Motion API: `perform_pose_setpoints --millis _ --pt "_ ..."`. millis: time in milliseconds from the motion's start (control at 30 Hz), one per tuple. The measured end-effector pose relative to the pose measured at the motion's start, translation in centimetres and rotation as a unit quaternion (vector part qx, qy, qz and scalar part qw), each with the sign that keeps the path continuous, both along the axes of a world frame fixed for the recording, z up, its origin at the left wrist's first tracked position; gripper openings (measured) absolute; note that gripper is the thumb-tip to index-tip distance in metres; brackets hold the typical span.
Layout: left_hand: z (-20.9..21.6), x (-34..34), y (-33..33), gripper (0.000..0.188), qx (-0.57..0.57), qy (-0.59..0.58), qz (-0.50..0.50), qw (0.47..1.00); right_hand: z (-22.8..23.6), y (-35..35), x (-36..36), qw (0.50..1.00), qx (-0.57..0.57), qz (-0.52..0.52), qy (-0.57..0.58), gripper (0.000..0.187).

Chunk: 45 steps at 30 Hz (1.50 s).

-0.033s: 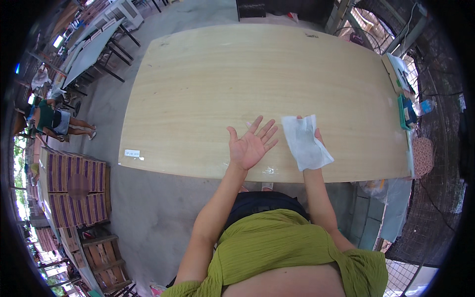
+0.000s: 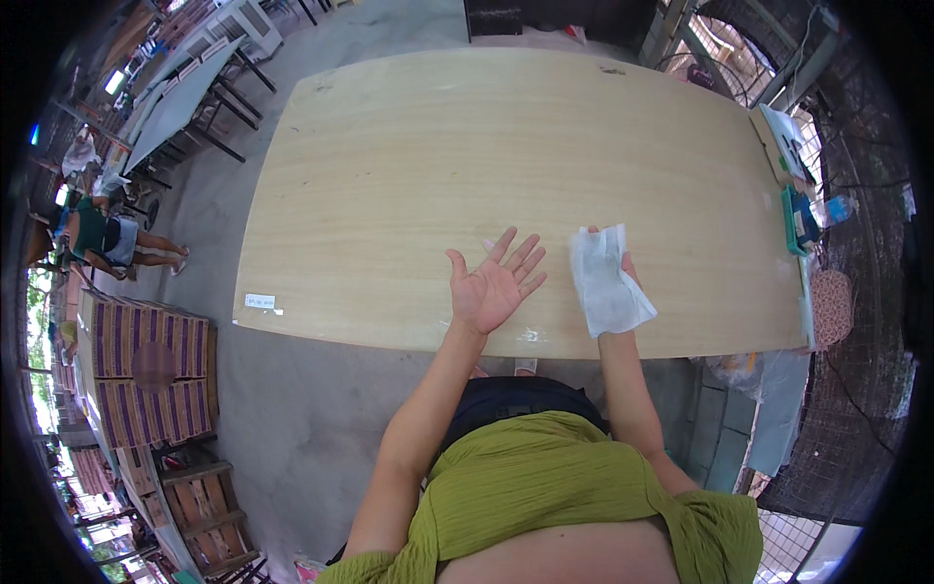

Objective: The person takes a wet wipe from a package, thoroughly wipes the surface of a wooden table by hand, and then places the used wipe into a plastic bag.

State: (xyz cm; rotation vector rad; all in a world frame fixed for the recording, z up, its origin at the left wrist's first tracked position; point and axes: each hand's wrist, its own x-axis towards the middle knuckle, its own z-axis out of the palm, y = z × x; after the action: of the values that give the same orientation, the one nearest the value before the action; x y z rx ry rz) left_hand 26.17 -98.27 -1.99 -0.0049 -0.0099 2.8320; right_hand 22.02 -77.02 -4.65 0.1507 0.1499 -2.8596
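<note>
Above the near edge of a pale wooden table (image 2: 467,146), my left hand (image 2: 491,293) is held palm up, open, its fingers spread and nothing in it. To its right, my right hand (image 2: 629,266) holds a thin white cloth (image 2: 611,287), soft and folded-looking. The cloth covers the palm and most of the fingers. Only the thumb at its right side and a fingertip at its top edge show. The two hands are apart from each other.
A small white label (image 2: 260,301) is stuck at the table's near left corner. A green basket (image 2: 793,222) and a pink woven item (image 2: 832,307) are at the right edge. Stacked striped boxes (image 2: 151,360) stand on the left, with a person (image 2: 97,234) farther off.
The white cloth has shifted slightly, its upper left corner moving right and folding in. My right hand has moved a little to the right; my left hand has not moved.
</note>
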Motion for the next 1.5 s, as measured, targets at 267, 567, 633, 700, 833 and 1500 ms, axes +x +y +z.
perform_pose_setpoints --millis 267,567,633,700,833,1500 --pt "-0.8 -0.4 4.4 0.094 -0.070 -0.087 -0.034 0.993 6.1 -0.4 0.4 0.997 -0.060 0.022 0.048 0.049" --pt "2.0 4.1 4.2 0.094 0.122 0.160 -0.062 0.978 -1.1 -4.0 3.4 0.990 0.041 0.134 -0.018 0.040" --pt "-0.4 4.7 4.3 0.102 0.011 0.180 -0.119 0.976 -1.1 -4.9 5.0 0.982 0.098 0.161 -0.023 0.041" --pt "-2.1 4.4 4.0 0.107 0.121 0.083 -0.178 0.973 -0.7 -4.2 3.9 0.978 0.137 0.158 0.009 0.042" --pt "-5.1 5.6 3.0 0.109 0.199 -0.002 -0.213 0.957 -0.5 -4.6 3.4 0.965 0.164 0.199 0.050 0.043" --pt "0.8 1.2 3.1 0.072 -0.183 0.097 0.100 0.973 4.5 -7.4 -1.8 0.929 0.196 0.264 0.171 0.062"
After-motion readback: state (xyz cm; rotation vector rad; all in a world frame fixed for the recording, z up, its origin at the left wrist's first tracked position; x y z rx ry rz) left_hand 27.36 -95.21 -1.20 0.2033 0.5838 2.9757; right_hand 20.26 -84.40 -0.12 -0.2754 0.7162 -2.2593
